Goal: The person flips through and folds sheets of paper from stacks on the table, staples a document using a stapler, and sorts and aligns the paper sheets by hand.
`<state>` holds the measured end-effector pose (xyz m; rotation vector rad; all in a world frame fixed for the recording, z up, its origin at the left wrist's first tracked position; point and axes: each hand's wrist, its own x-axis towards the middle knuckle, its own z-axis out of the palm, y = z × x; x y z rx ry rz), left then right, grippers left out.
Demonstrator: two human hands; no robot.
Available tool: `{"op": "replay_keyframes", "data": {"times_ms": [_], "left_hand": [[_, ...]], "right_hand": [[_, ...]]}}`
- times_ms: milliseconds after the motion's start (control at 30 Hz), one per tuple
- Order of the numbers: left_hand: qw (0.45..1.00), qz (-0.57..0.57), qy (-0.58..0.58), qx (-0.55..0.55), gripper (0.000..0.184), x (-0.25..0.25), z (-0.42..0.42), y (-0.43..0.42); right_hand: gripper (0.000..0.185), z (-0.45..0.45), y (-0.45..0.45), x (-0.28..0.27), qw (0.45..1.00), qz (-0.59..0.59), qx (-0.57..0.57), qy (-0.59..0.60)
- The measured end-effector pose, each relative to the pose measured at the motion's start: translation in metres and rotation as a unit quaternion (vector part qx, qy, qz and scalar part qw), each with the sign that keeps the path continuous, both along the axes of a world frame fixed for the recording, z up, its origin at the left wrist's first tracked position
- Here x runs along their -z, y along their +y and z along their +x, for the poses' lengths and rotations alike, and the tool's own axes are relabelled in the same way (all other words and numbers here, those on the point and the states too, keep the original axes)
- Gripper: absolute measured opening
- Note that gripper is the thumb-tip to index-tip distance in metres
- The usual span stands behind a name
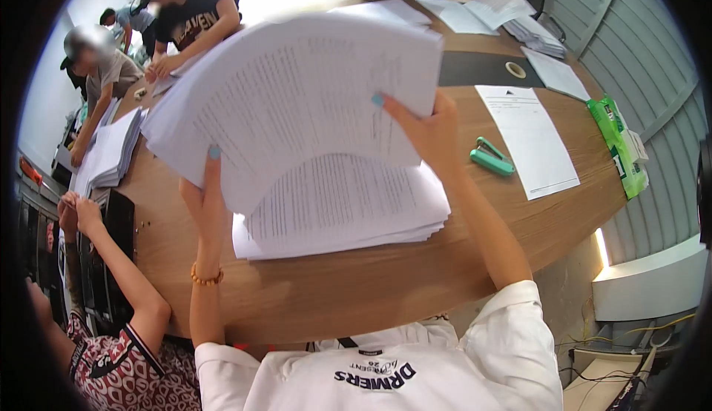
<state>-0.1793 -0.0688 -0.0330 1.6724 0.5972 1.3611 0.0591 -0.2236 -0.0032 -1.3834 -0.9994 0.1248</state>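
Between my two hands a thick stack of printed paper (297, 92) is held up, bowed into an arch. My left hand (204, 189) grips its lower left corner, thumb on the front. On the right edge, my right hand (426, 126) pinches the sheets with the thumb in front and the fingers behind. Beneath the raised sheets, a second pile of printed paper (341, 233) lies on the wooden table (297, 292), its upper part hidden. A teal stapler (491, 157) rests right of my right hand, beside a single printed sheet (528, 140).
A roll of tape (515, 69) lies on a dark strip of the table. A green packet (620, 148) sits at the right edge. More paper piles (111, 148) stand at the left and far side. Several people work around the table, one close on my left (126, 277).
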Motion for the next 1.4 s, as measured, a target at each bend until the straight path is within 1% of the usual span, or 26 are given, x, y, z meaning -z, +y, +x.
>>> {"op": "replay_keyframes", "data": {"times_ms": [33, 67, 133, 167, 233, 267, 333, 433, 467, 533, 567, 633, 667, 733, 767, 833, 867, 933, 967, 1033, 1067, 1133, 1267, 1333, 1367, 1400], "left_hand": [[1.000, -0.002, -0.018, -0.001, 0.031, 0.001, 0.001, 0.002], [1.000, -0.003, -0.019, -0.008, 0.031, 0.002, 0.000, 0.004], [0.988, -0.091, -0.088, 0.084, 0.025, 0.004, -0.006, 0.005], [0.989, -0.092, -0.089, 0.075, 0.025, 0.011, -0.007, 0.006], [0.967, -0.220, -0.093, 0.089, 0.026, 0.030, -0.004, 0.007], [0.968, -0.220, -0.097, 0.078, 0.026, 0.032, -0.005, 0.008], [0.975, -0.181, -0.047, 0.117, 0.028, 0.033, -0.006, 0.012], [0.979, -0.161, -0.019, 0.123, 0.028, 0.010, -0.011, 0.010], [0.979, -0.159, -0.021, 0.122, 0.028, 0.009, -0.013, 0.012], [0.962, -0.212, -0.002, 0.173, 0.033, 0.009, -0.019, 0.017], [0.962, -0.210, -0.002, 0.177, 0.033, 0.017, -0.020, 0.020], [0.973, -0.152, -0.070, 0.160, 0.038, 0.037, -0.019, 0.026], [0.972, -0.148, -0.072, 0.168, 0.038, 0.036, -0.018, 0.027], [0.977, -0.153, -0.039, 0.144, 0.044, 0.036, -0.016, 0.025], [0.976, -0.149, -0.040, 0.151, 0.044, 0.036, -0.015, 0.024], [0.980, -0.134, -0.042, 0.141, 0.044, 0.039, -0.017, 0.022], [0.980, -0.131, -0.042, 0.144, 0.044, 0.042, -0.020, 0.022], [0.986, -0.099, -0.012, 0.135, 0.044, 0.050, -0.027, 0.024], [0.986, -0.096, -0.017, 0.136, 0.044, 0.054, -0.030, 0.025], [0.986, -0.074, 0.007, 0.150, 0.045, 0.063, -0.032, 0.027], [0.986, -0.070, -0.001, 0.150, 0.045, 0.062, -0.030, 0.025], [0.975, -0.158, -0.031, 0.153, 0.047, 0.054, -0.030, 0.017], [0.974, -0.163, -0.046, 0.151, 0.047, 0.056, -0.033, 0.016], [0.974, -0.166, -0.048, 0.147, 0.050, 0.054, -0.032, 0.014], [0.973, -0.170, -0.041, 0.150, 0.050, 0.056, -0.031, 0.014], [0.977, -0.147, -0.052, 0.143, 0.053, 0.057, -0.030, 0.014]], "right_hand": [[0.029, -0.001, 0.003, 0.001, 0.999, -0.012, 0.013, 0.046], [0.029, 0.002, 0.004, 0.006, 0.999, -0.013, 0.006, 0.045], [0.029, 0.013, 0.004, 0.024, 0.998, 0.029, -0.025, 0.045], [0.029, 0.018, 0.004, 0.032, 0.998, 0.026, -0.034, 0.046], [0.029, 0.026, 0.006, 0.048, 0.996, -0.032, -0.061, 0.059], [0.029, 0.027, 0.008, 0.054, 0.995, -0.034, -0.072, 0.057], [0.029, 0.027, 0.010, 0.064, 0.996, 0.006, -0.017, 0.092], [0.030, 0.016, 0.005, 0.042, 0.996, 0.014, -0.015, 0.088], [0.030, 0.021, 0.004, 0.040, 0.996, 0.015, -0.016, 0.086], [0.030, 0.031, -0.004, 0.037, 0.997, -0.035, -0.066, 0.004], [0.030, 0.034, -0.005, 0.042, 0.997, -0.033, -0.063, 0.002], [0.029, 0.044, -0.005, 0.056, 0.992, -0.080, -0.087, 0.033], [0.029, 0.042, -0.004, 0.055, 0.994, -0.076, -0.079, 0.029], [0.029, 0.036, 0.000, 0.056, 0.987, -0.043, -0.098, 0.119], [0.029, 0.037, -0.002, 0.055, 0.988, -0.039, -0.092, 0.117], [0.032, 0.038, -0.005, 0.052, 0.989, -0.098, -0.088, 0.067], [0.032, 0.040, -0.008, 0.053, 0.990, -0.095, -0.085, 0.066], [0.032, 0.048, -0.013, 0.056, 0.974, -0.197, -0.113, 0.001], [0.032, 0.048, -0.013, 0.058, 0.974, -0.196, -0.112, -0.005], [0.036, 0.048, -0.011, 0.063, 0.980, -0.138, -0.139, 0.031], [0.036, 0.046, -0.009, 0.064, 0.981, -0.137, -0.139, 0.022], [0.032, 0.044, -0.004, 0.068, 0.989, -0.086, -0.103, 0.058], [0.033, 0.047, 0.001, 0.072, 0.991, -0.075, -0.099, 0.038], [0.034, 0.049, 0.001, 0.071, 0.989, -0.070, -0.130, 0.003], [0.034, 0.050, -0.001, 0.071, 0.989, -0.073, -0.126, 0.010], [0.034, 0.049, -0.003, 0.070, 0.986, -0.088, -0.142, 0.019]]}}
